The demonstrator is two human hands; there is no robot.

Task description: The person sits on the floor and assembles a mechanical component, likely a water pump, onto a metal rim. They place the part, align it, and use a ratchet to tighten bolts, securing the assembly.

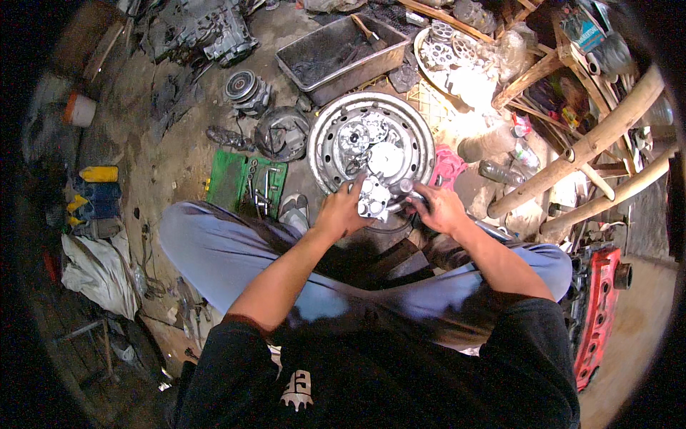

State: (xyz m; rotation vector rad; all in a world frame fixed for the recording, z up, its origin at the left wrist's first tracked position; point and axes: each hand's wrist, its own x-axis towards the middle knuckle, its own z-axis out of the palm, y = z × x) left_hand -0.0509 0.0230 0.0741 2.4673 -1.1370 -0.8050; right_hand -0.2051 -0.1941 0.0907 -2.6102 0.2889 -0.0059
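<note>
My left hand [339, 213] is closed around a silver cast-metal housing [374, 199] with several holes, held over the near edge of a steel wheel rim [321, 159]. Close beside it, my right hand [441, 209] grips a grey, round-ended piece [405, 185] between thumb and fingers; its exact kind is unclear. Within the rim lie a bright round metal disc [386, 159], a round part with a dark centre [354, 138] and other silver pieces.
Left of the rim lie an open green tool case [227, 174] and a pulley unit [244, 91]. Beyond stands a black metal tray [336, 91] with a brush [367, 31]. Wooden poles [589, 146] and a red engine cover [600, 314] are on the right.
</note>
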